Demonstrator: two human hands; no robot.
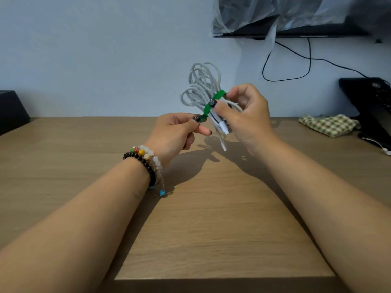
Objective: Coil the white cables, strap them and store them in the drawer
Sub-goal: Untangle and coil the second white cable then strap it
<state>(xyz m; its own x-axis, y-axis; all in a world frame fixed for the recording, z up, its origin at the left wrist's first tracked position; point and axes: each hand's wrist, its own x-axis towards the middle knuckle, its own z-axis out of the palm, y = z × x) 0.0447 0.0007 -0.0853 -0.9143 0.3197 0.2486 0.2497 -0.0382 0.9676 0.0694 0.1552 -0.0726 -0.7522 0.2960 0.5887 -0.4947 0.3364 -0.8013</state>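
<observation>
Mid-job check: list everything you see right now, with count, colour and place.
cable bundle: one, white, held above the desk
strap: one, green, around the bundle
desk: one, wooden
checked cloth: one, green-cream, desk far right
dark box: one, far left
black cable: one, hanging on wall
bracelets: several, beaded, left wrist
left hand: pinches strap end
right hand: grips bundle and strap

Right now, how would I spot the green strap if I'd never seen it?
Look above the wooden table, between the two hands. The right hand holds a white cable bundle; the strap crosses it, its end pinched by the left hand. It's the only bright green thing.
</observation>
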